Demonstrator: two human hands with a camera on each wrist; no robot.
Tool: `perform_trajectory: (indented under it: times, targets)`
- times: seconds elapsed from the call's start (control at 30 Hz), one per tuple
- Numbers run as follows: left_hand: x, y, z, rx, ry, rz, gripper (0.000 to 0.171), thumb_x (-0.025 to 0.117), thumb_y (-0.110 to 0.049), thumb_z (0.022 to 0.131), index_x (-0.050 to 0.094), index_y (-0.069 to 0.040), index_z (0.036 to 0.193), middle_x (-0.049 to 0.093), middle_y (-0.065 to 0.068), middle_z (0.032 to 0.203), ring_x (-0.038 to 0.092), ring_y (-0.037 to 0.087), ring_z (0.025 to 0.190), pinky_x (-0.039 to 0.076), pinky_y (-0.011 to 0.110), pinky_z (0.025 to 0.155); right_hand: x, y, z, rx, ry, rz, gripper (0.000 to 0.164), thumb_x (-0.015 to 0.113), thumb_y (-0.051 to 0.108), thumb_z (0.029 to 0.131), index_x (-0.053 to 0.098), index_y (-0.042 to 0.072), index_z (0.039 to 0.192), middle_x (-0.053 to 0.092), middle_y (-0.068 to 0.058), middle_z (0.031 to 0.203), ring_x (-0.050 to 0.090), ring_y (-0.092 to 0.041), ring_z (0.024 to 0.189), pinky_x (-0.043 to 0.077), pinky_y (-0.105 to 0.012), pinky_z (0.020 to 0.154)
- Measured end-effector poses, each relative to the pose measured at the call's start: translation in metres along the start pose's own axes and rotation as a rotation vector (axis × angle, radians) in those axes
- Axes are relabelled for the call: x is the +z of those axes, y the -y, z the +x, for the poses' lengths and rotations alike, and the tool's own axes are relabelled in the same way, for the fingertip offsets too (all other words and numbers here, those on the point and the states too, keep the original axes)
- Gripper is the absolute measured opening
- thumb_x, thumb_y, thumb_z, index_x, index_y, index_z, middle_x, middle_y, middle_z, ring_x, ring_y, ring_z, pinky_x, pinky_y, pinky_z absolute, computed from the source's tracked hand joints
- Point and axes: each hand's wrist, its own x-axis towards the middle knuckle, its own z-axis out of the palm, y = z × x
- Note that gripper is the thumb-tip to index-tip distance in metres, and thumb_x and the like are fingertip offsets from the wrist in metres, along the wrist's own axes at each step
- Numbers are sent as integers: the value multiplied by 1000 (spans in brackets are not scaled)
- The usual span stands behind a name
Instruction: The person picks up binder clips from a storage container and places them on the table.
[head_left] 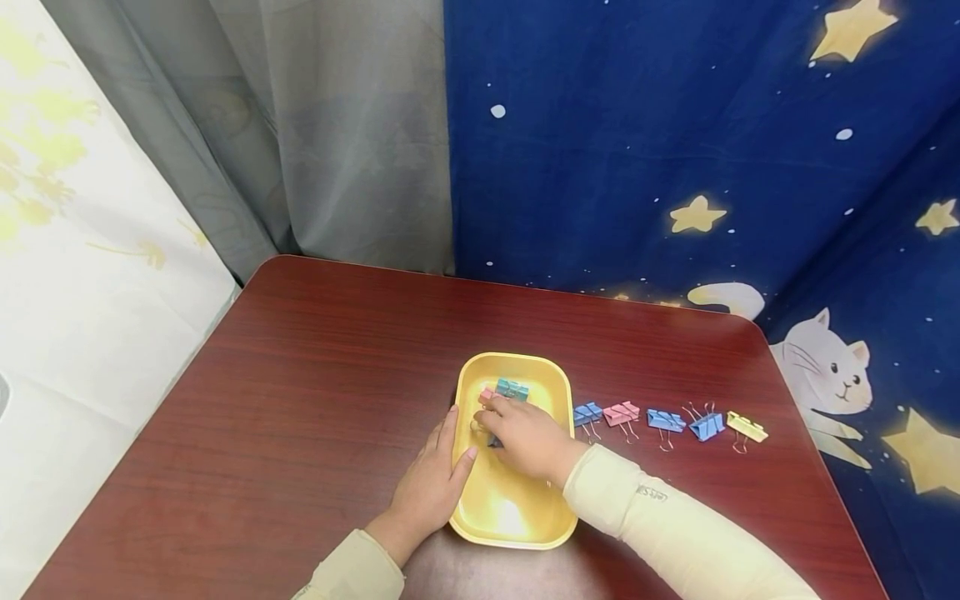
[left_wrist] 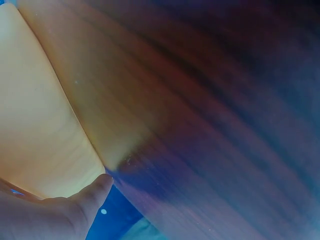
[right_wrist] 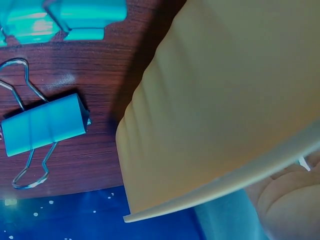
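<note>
A yellow plastic tub (head_left: 517, 533) stands on the table with several binder clips inside. My left hand (head_left: 423, 483) holds its left wall, fingers along the outside and thumb over the rim. My right hand (head_left: 528, 437) reaches into the tub, fingers bent down among the clips. Beside those fingers show a teal binder clip (head_left: 512, 389), a pink binder clip (head_left: 487, 395) and part of a dark blue one (head_left: 494, 442). Whether the fingertips pinch a clip is hidden. In the right wrist view, the tub's outer wall (right_wrist: 210, 110) covers most of the hand.
Right of the tub, a row of binder clips lies on the dark red table (head_left: 315, 358): a pink clip (head_left: 622, 414), a yellow clip (head_left: 747, 427) and several blue ones, including a middle blue clip (head_left: 666, 421). A blue starry curtain (head_left: 585, 167) hangs behind the table.
</note>
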Motion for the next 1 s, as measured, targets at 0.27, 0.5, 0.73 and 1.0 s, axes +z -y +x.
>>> perform_trajectory:
  times: [0.27,0.5,0.73,1.0]
  targets:
    - [-1,-1,0,-10,6,3,66,39,-41,103,16,-7,154,34,24,150,39,42,134,38,57,102,-3,3,-3,43,7,22,35,72,11,83,65,8,117,51,-13,141,46,-27,133,43,-45,103]
    - [-1,-2,0,-12,4,-1,66,40,-40,103,17,-7,154,34,25,150,40,42,133,39,58,101,-3,2,-5,54,0,10,38,72,12,83,64,7,120,50,-12,142,48,-27,131,43,-43,103]
    - [-1,-1,0,-12,12,-3,66,39,-41,103,16,-7,155,33,25,150,40,43,133,39,59,101,-1,1,-6,44,-2,10,42,72,12,83,62,7,123,51,-13,141,49,-28,130,42,-44,103]
    - [-1,0,0,-10,15,-2,66,39,-41,103,16,-8,155,33,24,150,40,42,133,39,59,101,2,-1,-4,67,35,28,48,71,13,84,58,7,130,49,-15,143,50,-31,129,43,-47,102]
